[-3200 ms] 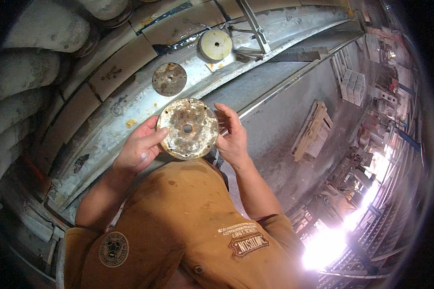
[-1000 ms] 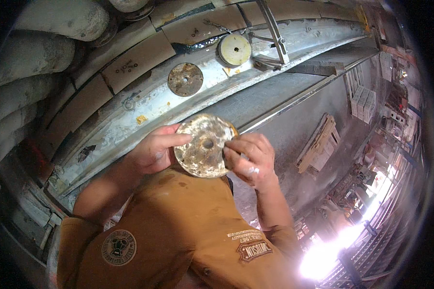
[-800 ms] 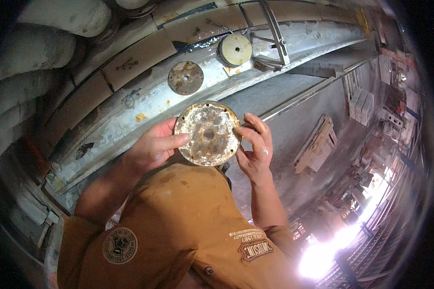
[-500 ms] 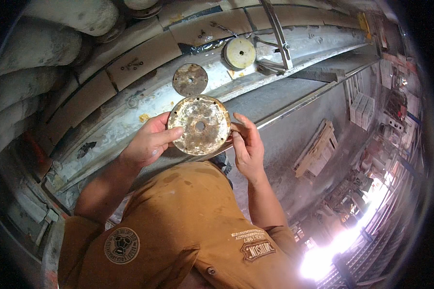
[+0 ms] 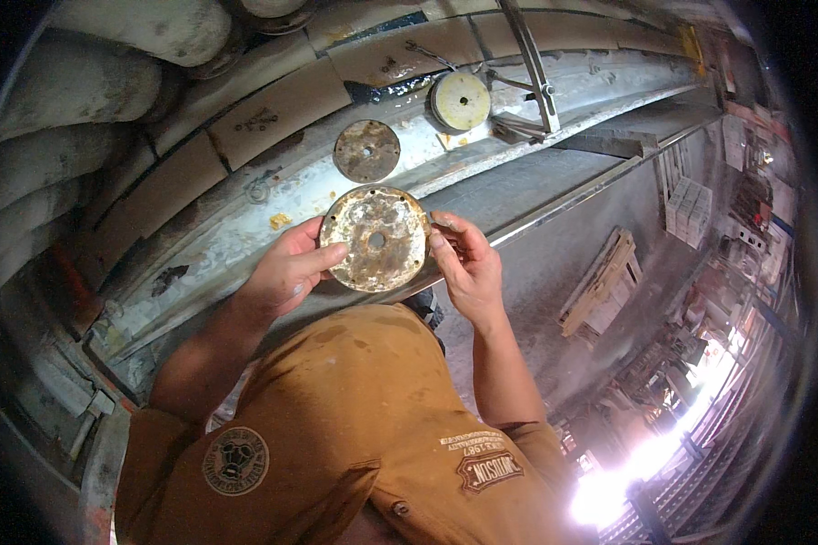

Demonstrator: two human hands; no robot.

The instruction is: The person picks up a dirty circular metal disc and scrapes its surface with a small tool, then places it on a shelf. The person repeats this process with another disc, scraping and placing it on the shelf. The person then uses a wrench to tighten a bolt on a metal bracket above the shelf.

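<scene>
Rusty discs (image 5: 375,238): three; hands (image 5: 286,270): two

Tan short-sleeve work shirt (image 5: 354,427), round chest badge, sewn patch, button; forearms bare, no gloves.

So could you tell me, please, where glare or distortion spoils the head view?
In the head view, glare burns out the lower right; straight edges bow toward the dark rim; the rusty disc, held between left hand and right hand, stays sharp and evenly lit.
</scene>
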